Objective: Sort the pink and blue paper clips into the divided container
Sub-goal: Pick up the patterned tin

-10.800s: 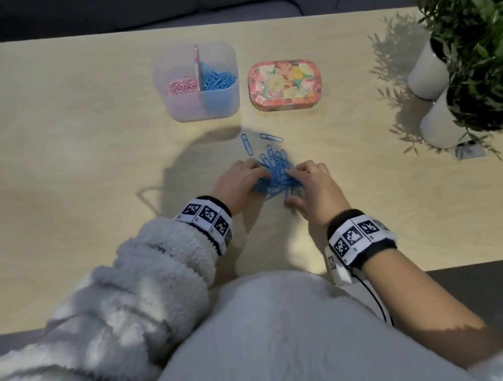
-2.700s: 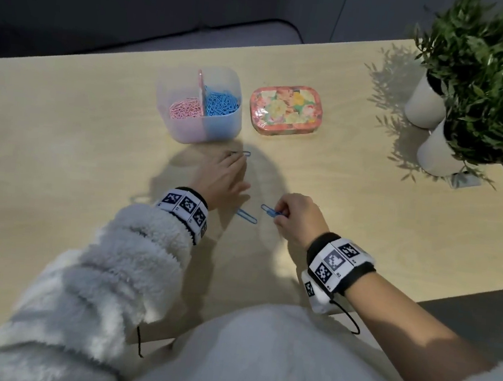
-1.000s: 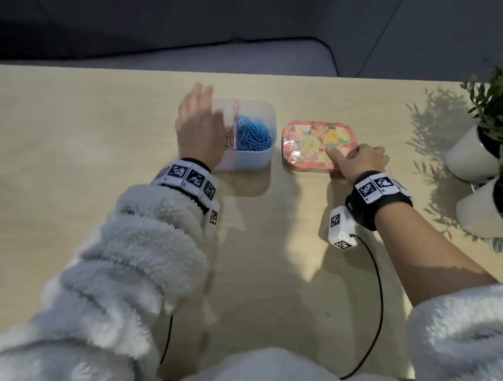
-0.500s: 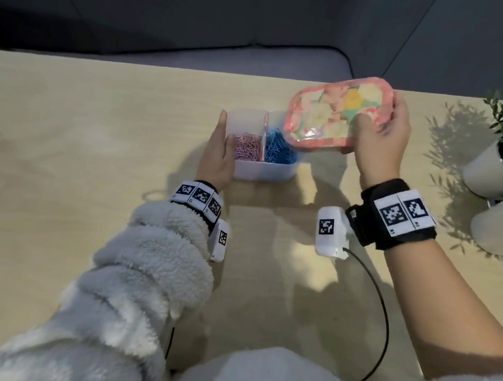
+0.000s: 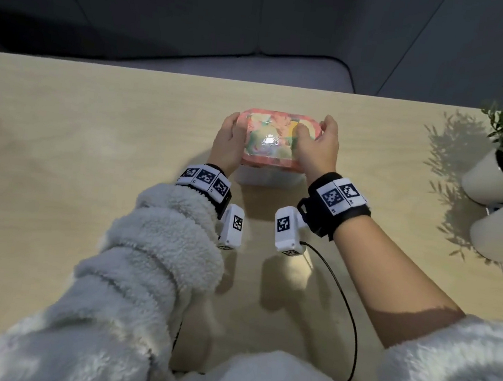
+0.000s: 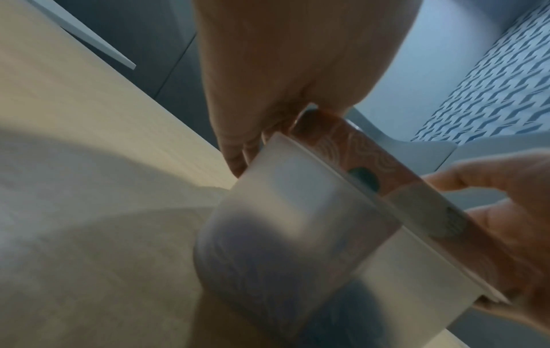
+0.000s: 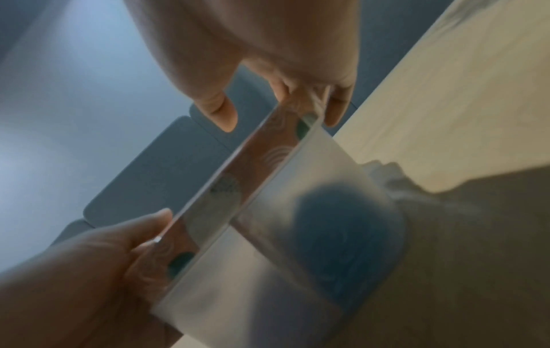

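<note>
The floral pink lid point(image 5: 269, 139) lies on top of the frosted divided container point(image 5: 268, 178) in the middle of the table. My left hand point(image 5: 229, 140) grips the lid's left end and my right hand point(image 5: 316, 147) grips its right end, thumb lying on top. In the left wrist view the lid's edge point(image 6: 372, 160) sits along the container's rim point(image 6: 282, 223). In the right wrist view, blue paper clips point(image 7: 348, 223) show as a dark blue mass through the container wall point(image 7: 268, 270). The pink clips are hidden.
Two white pots with green plants point(image 5: 490, 178) stand at the table's right edge. The light wooden table point(image 5: 77, 156) ends at a far edge, with a grey seat point(image 5: 257, 66) beyond it. A black cable point(image 5: 351, 325) trails from my right wrist.
My right hand brought the lid from the air down onto the container. My left hand shifted from the container's side up to the lid's left end.
</note>
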A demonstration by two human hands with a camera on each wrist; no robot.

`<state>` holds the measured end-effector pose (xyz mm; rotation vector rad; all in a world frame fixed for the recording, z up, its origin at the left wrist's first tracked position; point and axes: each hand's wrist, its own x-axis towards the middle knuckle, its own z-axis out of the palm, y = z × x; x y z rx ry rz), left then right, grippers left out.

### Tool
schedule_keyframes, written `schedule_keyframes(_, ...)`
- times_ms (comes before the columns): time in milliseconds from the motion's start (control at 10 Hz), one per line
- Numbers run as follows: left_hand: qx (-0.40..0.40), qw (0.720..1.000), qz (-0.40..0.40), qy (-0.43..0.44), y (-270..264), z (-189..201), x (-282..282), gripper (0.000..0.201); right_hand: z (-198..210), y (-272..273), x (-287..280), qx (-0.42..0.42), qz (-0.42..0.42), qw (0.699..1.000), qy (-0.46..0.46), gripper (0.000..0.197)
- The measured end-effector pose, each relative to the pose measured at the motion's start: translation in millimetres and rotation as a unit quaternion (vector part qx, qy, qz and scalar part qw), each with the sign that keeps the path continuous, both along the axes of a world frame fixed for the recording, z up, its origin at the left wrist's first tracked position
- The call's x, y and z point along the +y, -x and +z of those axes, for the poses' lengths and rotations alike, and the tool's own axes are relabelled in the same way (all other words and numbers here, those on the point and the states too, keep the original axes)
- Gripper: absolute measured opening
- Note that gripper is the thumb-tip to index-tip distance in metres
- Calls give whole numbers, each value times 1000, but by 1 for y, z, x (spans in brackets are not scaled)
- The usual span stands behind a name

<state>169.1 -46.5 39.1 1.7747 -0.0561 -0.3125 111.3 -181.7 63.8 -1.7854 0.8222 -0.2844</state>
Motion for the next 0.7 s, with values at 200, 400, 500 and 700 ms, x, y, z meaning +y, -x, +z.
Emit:
schedule_keyframes(200,-15,1000,18,-13,1,-4,-1,38,-5,-5,2,2,32,995,92,46)
schedule_keyframes(400,-14,1000,-9,8,0,-2,0,32,-10,-5,1,-12,36,996,83,44)
schedule_keyframes(500,69,996,-15,53,-2,6,-2,33,-11,-6,0,-15,34,998,55,42)
schedule_keyframes(700,78,995,-16,51,-5,-1,2,44,-15,-9,2,-23,20,999,33,36)
